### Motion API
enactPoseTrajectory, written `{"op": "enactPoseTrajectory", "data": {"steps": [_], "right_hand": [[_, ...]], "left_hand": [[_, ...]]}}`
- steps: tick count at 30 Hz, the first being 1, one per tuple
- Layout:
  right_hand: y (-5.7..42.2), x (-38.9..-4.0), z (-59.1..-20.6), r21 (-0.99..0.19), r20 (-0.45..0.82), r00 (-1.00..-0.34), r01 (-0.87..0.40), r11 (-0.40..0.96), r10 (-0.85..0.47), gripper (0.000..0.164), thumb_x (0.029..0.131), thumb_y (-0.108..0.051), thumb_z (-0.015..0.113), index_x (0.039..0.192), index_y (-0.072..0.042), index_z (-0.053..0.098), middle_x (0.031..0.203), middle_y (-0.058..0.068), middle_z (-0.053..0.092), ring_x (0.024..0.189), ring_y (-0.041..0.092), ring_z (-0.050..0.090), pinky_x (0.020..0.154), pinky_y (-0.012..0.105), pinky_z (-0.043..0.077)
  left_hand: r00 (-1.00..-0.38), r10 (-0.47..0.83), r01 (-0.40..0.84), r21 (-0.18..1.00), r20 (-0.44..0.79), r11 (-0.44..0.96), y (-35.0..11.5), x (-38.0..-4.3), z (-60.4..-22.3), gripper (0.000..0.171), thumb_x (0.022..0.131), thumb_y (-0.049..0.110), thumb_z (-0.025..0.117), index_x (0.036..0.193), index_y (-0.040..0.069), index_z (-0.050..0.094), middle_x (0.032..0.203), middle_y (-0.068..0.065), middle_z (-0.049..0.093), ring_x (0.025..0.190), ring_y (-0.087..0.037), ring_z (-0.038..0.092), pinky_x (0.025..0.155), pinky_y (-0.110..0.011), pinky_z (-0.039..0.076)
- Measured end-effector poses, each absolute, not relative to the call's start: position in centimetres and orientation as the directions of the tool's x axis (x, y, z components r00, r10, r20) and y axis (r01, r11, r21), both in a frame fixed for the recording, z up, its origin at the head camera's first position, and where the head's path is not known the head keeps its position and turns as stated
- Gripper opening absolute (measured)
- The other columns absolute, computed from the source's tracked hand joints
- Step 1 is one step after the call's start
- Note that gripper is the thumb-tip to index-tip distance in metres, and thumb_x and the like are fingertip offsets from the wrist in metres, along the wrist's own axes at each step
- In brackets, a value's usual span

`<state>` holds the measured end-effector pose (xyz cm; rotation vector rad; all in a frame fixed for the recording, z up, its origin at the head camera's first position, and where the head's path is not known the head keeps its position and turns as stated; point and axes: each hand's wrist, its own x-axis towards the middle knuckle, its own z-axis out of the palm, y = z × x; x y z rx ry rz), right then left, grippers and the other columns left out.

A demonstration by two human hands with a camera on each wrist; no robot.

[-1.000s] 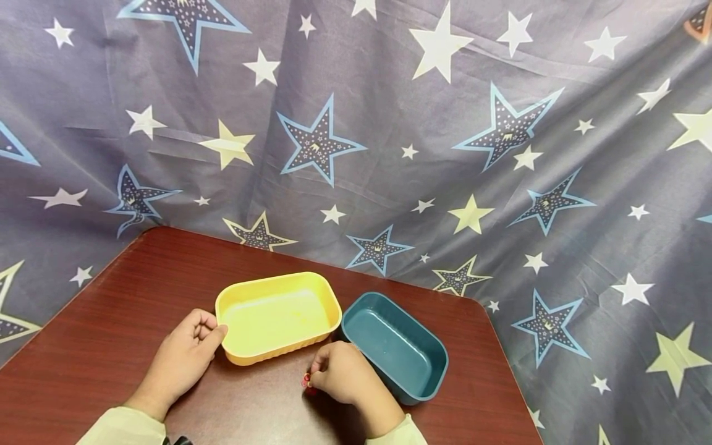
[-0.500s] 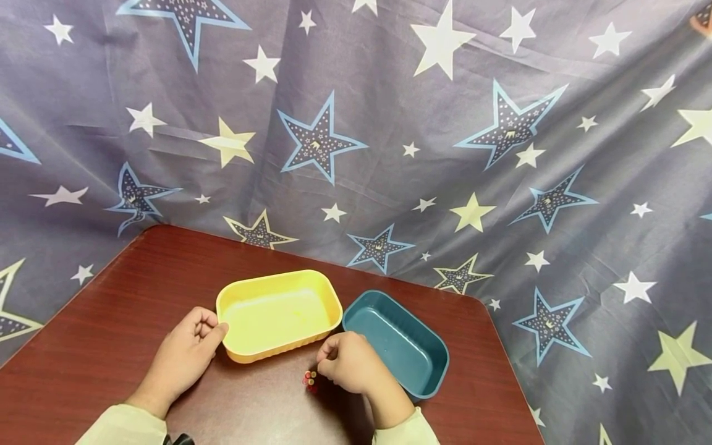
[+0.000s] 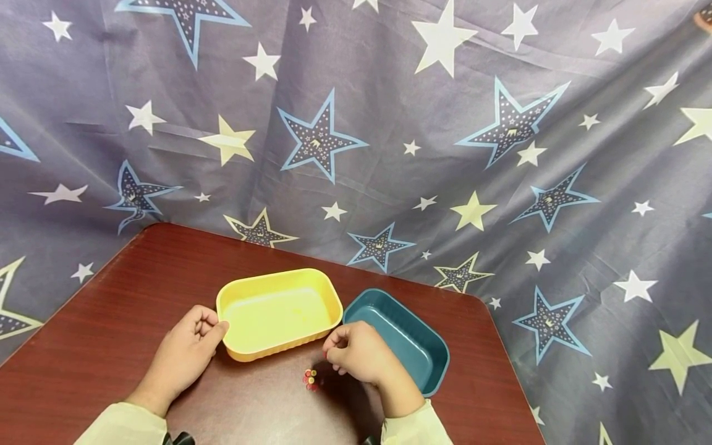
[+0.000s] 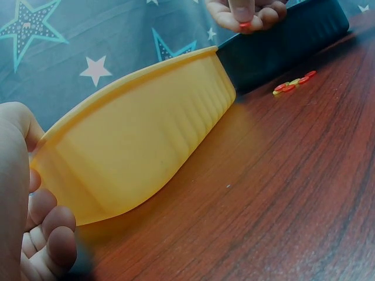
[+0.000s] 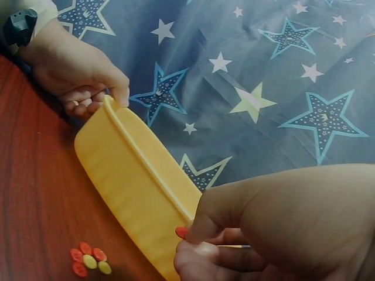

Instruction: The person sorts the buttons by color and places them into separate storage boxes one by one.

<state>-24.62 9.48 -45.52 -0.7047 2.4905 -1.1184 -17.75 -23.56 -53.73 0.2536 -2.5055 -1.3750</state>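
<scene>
My left hand [image 3: 180, 355] grips the near-left corner of a yellow plastic container [image 3: 278, 351], thumb over the rim and fingers outside. Raised above the table, my right hand [image 3: 364, 353] pinches a small red button [image 5: 181, 232] between thumb and fingertips. In the head view this hand overlaps the near-left side of a teal container [image 3: 414, 346]. Several red and yellow buttons [image 5: 89, 261] lie in a loose cluster on the table, in front of the yellow container and left of the right hand.
The two containers stand side by side on a dark red wood-grain table [image 3: 172, 259]. Behind the table hangs a grey curtain [image 3: 389, 185] printed with stars. A dark wrist strap [image 5: 20, 26] is around the left wrist.
My right hand has lifted away from the button cluster, up and to the right, with a red button in its fingertips. The left hand has kept its hold on the yellow container.
</scene>
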Motion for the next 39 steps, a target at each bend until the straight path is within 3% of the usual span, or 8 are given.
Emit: {"op": "enactPoseTrajectory", "data": {"steps": [8,20,29,39], "right_hand": [[10.6,-25.9,-44.3,-0.781,-0.111,-0.835,-0.262,0.567,-0.539,0.008,0.089,-0.007,0.070,0.082,-0.010,0.074,0.067,0.006,0.066,0.055,0.023,0.066,0.056,0.041,0.058],[14.2,-30.4,-43.3,-0.828,-0.197,-0.843,-0.131,0.546,-0.501,0.008,0.091,-0.008,0.070,0.090,0.000,0.073,0.078,0.018,0.069,0.065,0.030,0.068,0.062,0.043,0.059],[16.4,-33.5,-44.6,-0.814,-0.284,-0.852,-0.028,0.581,-0.439,0.012,0.089,-0.006,0.069,0.093,0.006,0.071,0.079,0.019,0.068,0.063,0.024,0.065,0.064,0.040,0.059],[17.2,-34.8,-46.1,-0.812,-0.339,-0.858,0.060,0.581,-0.386,0.015,0.086,-0.004,0.070,0.095,0.008,0.071,0.079,0.017,0.069,0.063,0.023,0.065,0.065,0.039,0.059]], "left_hand": [[-0.948,-0.283,-0.028,0.850,0.144,0.527,-23.5,-17.8,-53.7,0.035,0.097,0.056,0.059,0.102,0.022,0.055,0.076,-0.001,0.057,0.064,-0.015,0.053,0.056,-0.029,0.041],[-0.948,-0.284,-0.026,0.851,0.146,0.525,-23.5,-17.7,-53.7,0.032,0.098,0.053,0.060,0.102,0.022,0.055,0.076,-0.002,0.058,0.065,-0.015,0.054,0.056,-0.029,0.041],[-0.948,-0.279,-0.020,0.850,0.150,0.526,-23.6,-17.8,-53.9,0.031,0.098,0.052,0.060,0.102,0.022,0.055,0.076,-0.001,0.057,0.064,-0.015,0.054,0.057,-0.029,0.042],[-0.950,-0.280,-0.034,0.845,0.138,0.534,-23.7,-17.9,-53.9,0.033,0.097,0.055,0.059,0.103,0.023,0.054,0.078,0.000,0.059,0.066,-0.015,0.054,0.059,-0.029,0.042]]}}
